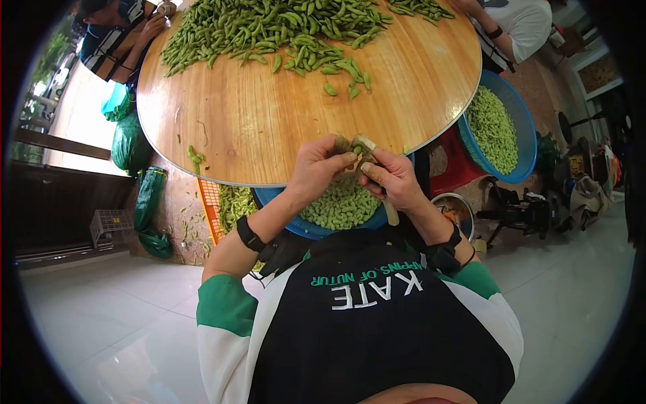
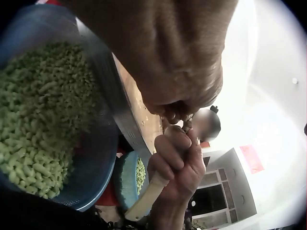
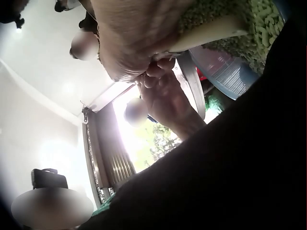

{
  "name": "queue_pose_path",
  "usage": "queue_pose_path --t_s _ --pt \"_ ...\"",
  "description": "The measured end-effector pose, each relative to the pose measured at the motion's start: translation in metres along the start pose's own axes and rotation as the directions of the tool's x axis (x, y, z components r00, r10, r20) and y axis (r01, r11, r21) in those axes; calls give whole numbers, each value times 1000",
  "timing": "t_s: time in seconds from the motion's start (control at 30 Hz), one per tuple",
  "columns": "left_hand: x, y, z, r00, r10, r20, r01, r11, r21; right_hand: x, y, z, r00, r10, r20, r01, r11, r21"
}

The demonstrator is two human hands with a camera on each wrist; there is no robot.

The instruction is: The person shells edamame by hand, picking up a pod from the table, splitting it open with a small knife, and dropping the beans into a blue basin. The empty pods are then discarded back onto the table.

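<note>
Both hands meet above the near edge of the round wooden table (image 1: pixel 256 121). My left hand (image 1: pixel 316 168) pinches a green soybean pod (image 1: pixel 357 149) between thumb and fingers. The right hand (image 1: pixel 397 178) has its fingers curled round a tool with a cream-coloured handle (image 2: pixel 146 201), whose working end is hidden by the fingers. Its thumb and forefinger are right at the pod, close against the left fingertips. Under both hands a blue basin (image 2: pixel 91 196) holds shelled green beans (image 1: pixel 343 209).
A large heap of soybean pods (image 1: pixel 269 30) covers the table's far side, with a few loose pods (image 1: pixel 195 158) near the left edge. An orange crate (image 1: pixel 208 209) stands lower left, another blue basin (image 1: pixel 527 138) of beans at right. Two other people (image 1: pixel 521 27) sit across.
</note>
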State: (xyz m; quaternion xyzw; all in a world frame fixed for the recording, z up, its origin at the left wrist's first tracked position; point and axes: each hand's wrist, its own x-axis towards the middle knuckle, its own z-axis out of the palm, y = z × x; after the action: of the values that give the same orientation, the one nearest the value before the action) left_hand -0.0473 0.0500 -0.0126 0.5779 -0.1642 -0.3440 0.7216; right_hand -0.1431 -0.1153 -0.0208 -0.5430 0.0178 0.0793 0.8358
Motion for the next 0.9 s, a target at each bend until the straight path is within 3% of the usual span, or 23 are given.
queue_pose_path --t_s 0.1,0.17,0.3,0.33,0.37,0.4,0.43,0.47,0.5,0.57,0.6,0.63,0.67,0.7,0.73,0.8,0.83,0.9 --pt "3 -1 -2 1000 6 9 -6 1000 1 -1 1 1 995 -47 -84 40 995 -88" --pt "6 -1 -6 975 -183 122 210 940 -267 0 4 -4 995 -91 -41 89 995 -49" --pt "6 -4 -10 930 -242 278 347 829 -440 0 10 -14 999 -45 12 46 995 -91" --pt "5 -6 -7 934 -275 229 350 834 -426 4 17 -13 939 -338 63 330 835 -440" --pt "4 -7 -5 935 -306 179 354 840 -412 5 20 -13 800 -561 213 527 485 -698" --pt "4 -6 -4 934 -308 179 355 839 -412 0 15 -11 813 -529 242 508 443 -739" --pt "3 -4 -3 945 -307 116 325 925 -198 -3 13 -9 815 -527 238 505 448 -738" --pt "2 -3 -2 955 -290 55 289 957 31 -5 12 -8 858 -482 179 446 526 -724" --pt "-1 -1 0 954 -294 55 293 956 30 -6 11 -7 895 -430 121 382 598 -704" --pt "-4 3 6 970 -244 -9 243 961 129 -9 6 -8 888 -451 87 369 586 -721" --pt "-7 3 6 969 -247 -7 245 961 129 -12 2 -11 876 -478 -66 280 615 -737" --pt "-12 3 4 993 -114 -30 118 962 247 -16 -2 -15 841 -496 -218 189 647 -739" --pt "-17 4 0 999 23 -36 -8 932 363 -16 -9 -22 791 -577 -201 168 521 -837" --pt "-20 5 -4 999 20 -32 -7 932 361 -14 -15 -30 739 -653 -169 131 384 -914" --pt "-25 8 -10 997 -16 -75 39 951 308 -12 -15 -39 738 -652 -176 123 386 -914" --pt "-32 18 -19 992 -59 -113 90 955 284 -7 -14 -52 703 -705 -99 26 165 -986" --pt "-33 18 -27 992 -57 -112 87 955 284 -7 -15 -52 701 -706 -98 27 163 -986" --pt "-38 15 -41 989 -97 -112 113 983 147 -3 -16 -42 786 -612 -87 -34 97 -995"
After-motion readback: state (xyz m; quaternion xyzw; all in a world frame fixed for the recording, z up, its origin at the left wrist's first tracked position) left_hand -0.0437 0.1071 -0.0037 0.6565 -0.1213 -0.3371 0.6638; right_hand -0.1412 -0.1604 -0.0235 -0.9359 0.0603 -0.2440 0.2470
